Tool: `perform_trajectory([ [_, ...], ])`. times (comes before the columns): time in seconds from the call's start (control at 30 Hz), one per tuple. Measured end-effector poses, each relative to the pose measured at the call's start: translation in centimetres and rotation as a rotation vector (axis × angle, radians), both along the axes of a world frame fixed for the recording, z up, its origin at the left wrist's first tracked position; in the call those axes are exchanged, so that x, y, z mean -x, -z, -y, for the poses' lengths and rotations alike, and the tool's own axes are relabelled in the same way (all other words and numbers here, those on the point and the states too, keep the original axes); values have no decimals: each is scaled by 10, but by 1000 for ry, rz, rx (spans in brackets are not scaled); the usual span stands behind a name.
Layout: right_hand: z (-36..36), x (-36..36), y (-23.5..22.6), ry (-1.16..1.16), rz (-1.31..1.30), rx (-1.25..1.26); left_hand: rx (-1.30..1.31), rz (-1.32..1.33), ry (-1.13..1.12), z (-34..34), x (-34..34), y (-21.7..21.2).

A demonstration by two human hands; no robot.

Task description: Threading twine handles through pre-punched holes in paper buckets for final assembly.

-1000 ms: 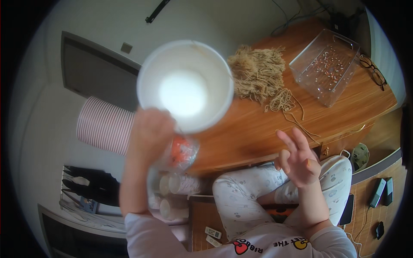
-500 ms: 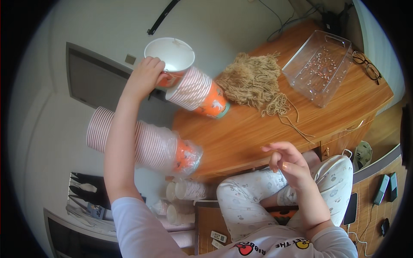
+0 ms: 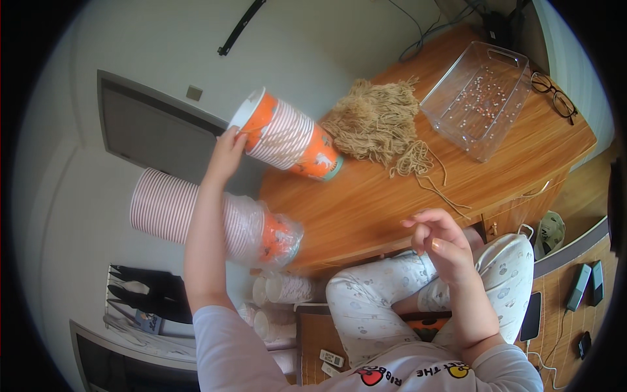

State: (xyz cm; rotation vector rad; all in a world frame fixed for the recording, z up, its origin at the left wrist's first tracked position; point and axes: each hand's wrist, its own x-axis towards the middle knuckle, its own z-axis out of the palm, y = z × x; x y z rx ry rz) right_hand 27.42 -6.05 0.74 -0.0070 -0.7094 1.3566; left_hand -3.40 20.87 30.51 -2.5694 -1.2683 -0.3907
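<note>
At the table's left end stands a nested stack of striped orange paper cups (image 3: 287,134) with a green base. My left hand (image 3: 227,153) reaches up to it and closes on the rim of the topmost orange paper cup (image 3: 261,117), which sits on the stack. Over my lap, near the table edge, my right hand (image 3: 445,243) hovers with loosely curled fingers apart and nothing visible in them. A second, longer cup stack (image 3: 163,206), partly in clear plastic wrap, stands beside my left forearm, which hides part of it.
Beige yarn strands (image 3: 372,121) lie on the wooden table (image 3: 366,212). Behind them sits a clear plastic bin (image 3: 431,104) with small beads, beside eyeglasses (image 3: 562,103). More cups (image 3: 287,287) lie below the table's left end. A phone (image 3: 533,317) rests at lower right.
My left hand has brought the loose orange cup down onto the top of the stack, turning its mouth away from me. The right hand has barely moved.
</note>
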Motion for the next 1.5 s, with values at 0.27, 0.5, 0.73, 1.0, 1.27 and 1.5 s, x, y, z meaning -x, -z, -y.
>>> perform_trajectory([
  [0.27, -2, 1, 0, 6, -7, 13, 235, 193, -41, -3, 18, 33],
  [0.5, -3, 0, 5, 22, -7, 32, 292, 118, -120, -3, 2, 41],
  [0.73, -1, -5, 1, 24, -42, 60, 377, 312, -125, -22, 34, 41],
  [1.0, -6, -15, 6, 62, -70, 109, 410, 438, -213, -50, -27, 25],
  [1.27, -3, -26, 6, 68, -101, 169, 47, 74, -285, -88, -65, 13],
  [1.5, -8, -34, 11, 76, -190, 152, -183, -221, -58, -110, -67, -4],
])
